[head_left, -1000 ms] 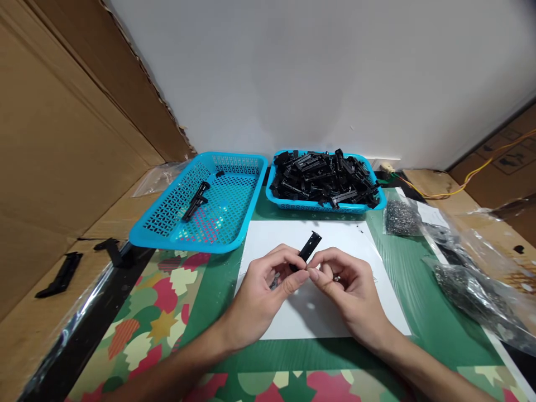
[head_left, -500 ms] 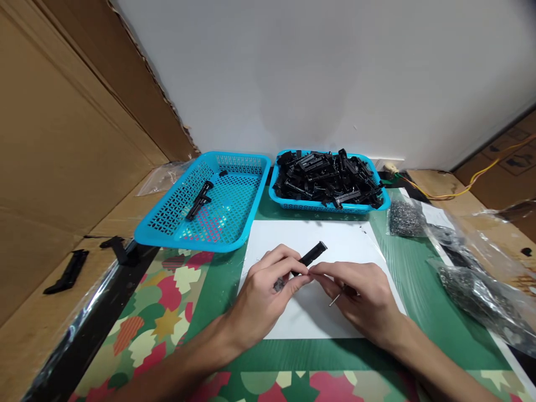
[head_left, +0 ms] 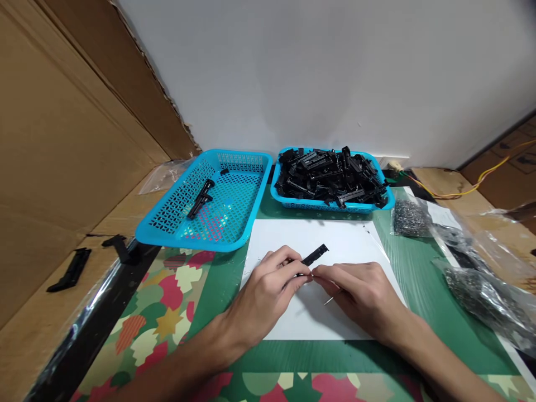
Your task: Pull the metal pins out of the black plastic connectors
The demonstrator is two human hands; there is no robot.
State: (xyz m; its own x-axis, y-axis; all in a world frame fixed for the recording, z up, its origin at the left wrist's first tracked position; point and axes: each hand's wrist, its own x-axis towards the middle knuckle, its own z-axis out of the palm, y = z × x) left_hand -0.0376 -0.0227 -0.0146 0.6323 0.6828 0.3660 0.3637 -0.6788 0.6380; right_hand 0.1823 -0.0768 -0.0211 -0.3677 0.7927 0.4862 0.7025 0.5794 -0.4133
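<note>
My left hand [head_left: 268,293] is closed round a slim black plastic part [head_left: 315,255], whose far end sticks out up and to the right over the white sheet [head_left: 335,240]. My right hand [head_left: 360,293] is closed in a pinch against the near end of that part, and a thin metal pin [head_left: 329,300] shows under its fingers. Both hands rest low over the sheet.
A blue basket [head_left: 234,237] at the left holds one black part [head_left: 201,198]. A second blue basket [head_left: 379,204] behind the sheet is heaped with black parts. Bags of small metal pieces [head_left: 473,285] lie at the right. Loose black parts [head_left: 69,271] lie on cardboard at left.
The black part has tilted from steeply upright to nearly flat. Both hands have sunk toward the sheet, and the metal pin now shows under my right hand.
</note>
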